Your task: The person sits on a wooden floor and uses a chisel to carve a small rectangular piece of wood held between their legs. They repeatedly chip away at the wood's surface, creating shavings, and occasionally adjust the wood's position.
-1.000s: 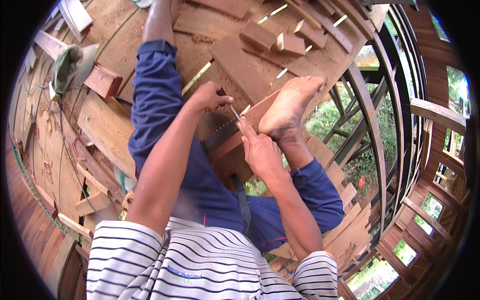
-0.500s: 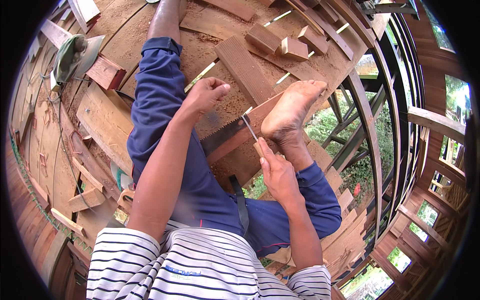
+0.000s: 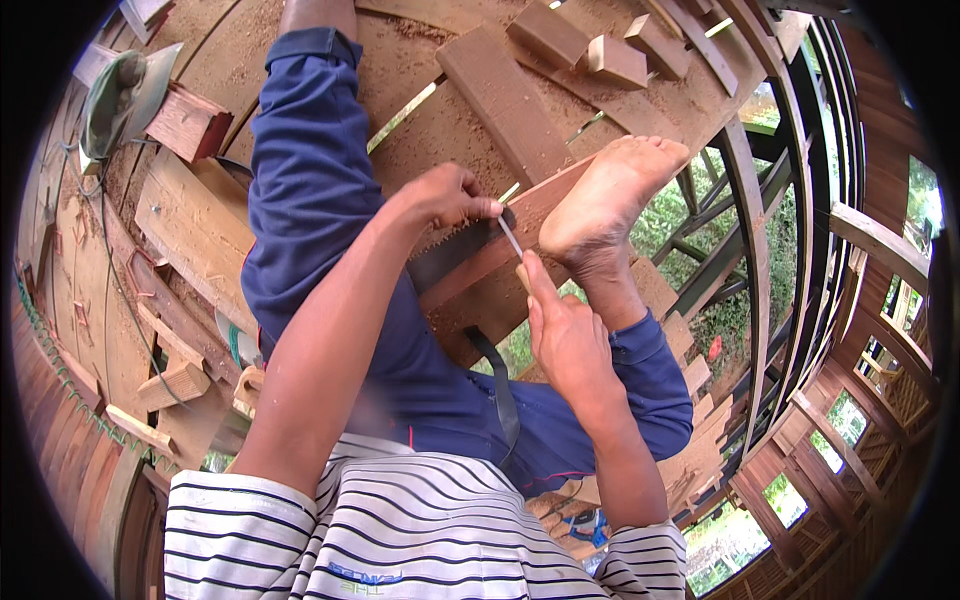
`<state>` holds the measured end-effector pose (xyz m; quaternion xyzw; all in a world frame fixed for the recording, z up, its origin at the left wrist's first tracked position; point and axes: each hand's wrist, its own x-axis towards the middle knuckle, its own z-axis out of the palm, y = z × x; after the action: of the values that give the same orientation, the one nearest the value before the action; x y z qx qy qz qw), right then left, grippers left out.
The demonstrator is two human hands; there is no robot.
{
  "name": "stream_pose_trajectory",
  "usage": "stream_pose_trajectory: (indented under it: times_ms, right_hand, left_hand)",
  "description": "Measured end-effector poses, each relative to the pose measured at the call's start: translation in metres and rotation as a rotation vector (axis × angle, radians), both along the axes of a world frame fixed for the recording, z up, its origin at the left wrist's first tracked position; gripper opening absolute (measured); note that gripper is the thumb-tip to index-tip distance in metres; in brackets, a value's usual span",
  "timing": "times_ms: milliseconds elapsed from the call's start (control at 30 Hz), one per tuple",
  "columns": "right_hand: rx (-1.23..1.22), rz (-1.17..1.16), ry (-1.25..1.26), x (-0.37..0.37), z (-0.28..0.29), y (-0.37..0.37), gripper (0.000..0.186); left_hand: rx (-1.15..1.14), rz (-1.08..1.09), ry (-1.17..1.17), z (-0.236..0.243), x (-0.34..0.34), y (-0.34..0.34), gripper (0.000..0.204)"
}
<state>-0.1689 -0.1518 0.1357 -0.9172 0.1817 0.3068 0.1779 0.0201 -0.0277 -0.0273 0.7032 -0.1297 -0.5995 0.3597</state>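
My right hand [image 3: 575,335] is closed around the handle of a thin metal file [image 3: 510,235]. The file's shaft points up and left across the toothed edge of a dark saw blade [image 3: 445,252]. At the file's far end my left hand [image 3: 440,197] pinches the tip between thumb and fingers. Along the blade lies a reddish wooden strip [image 3: 455,287], and my bare right foot [image 3: 610,195] rests against its upper end. Fingers cover part of the saw's teeth.
Beyond my hands lie a thick plank [image 3: 500,105] and several cut wood blocks [image 3: 617,62] among sawdust. A green cap [image 3: 112,105] sits by a reddish beam at the left. To the right, the platform's edge drops toward greenery [image 3: 735,285] behind metal bars.
My left hand has moved right and down onto the file's tip and now pinches it. My right hand still holds the handle. The view has shifted slightly.
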Motion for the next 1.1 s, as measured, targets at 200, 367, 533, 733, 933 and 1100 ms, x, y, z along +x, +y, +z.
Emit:
stream_pose_trajectory:
  times_ms: [200,367,533,733,933,1100]
  right_hand:
    - [-0.02,-0.002,-0.074,0.055,-0.021,0.014,0.051]
    - [0.162,-0.124,-0.515,0.031,-0.004,-0.019,0.052]
    - [0.183,-0.089,-0.368,-0.014,-0.007,-0.028,0.055]
    - [0.156,-0.063,-0.273,-0.02,-0.012,-0.019,0.056]
    - [0.114,-0.032,-0.165,-0.013,-0.008,-0.014,0.057]
    - [0.16,-0.041,-0.208,-0.017,-0.013,-0.02,0.059]
  left_hand:
    - [0.025,0.219,-0.148,-0.02,0.037,-0.002,0.043]
    - [-0.494,0.839,-0.095,0.047,0.045,0.0,0.03]
    - [-0.328,0.989,0.104,0.034,0.033,0.025,0.021]
    - [-0.169,0.848,0.238,0.025,0.001,0.019,0.021]
    - [-0.086,0.626,0.342,0.033,-0.009,0.008,0.023]
    - [-0.088,0.582,0.342,0.031,-0.009,0.0,0.026]
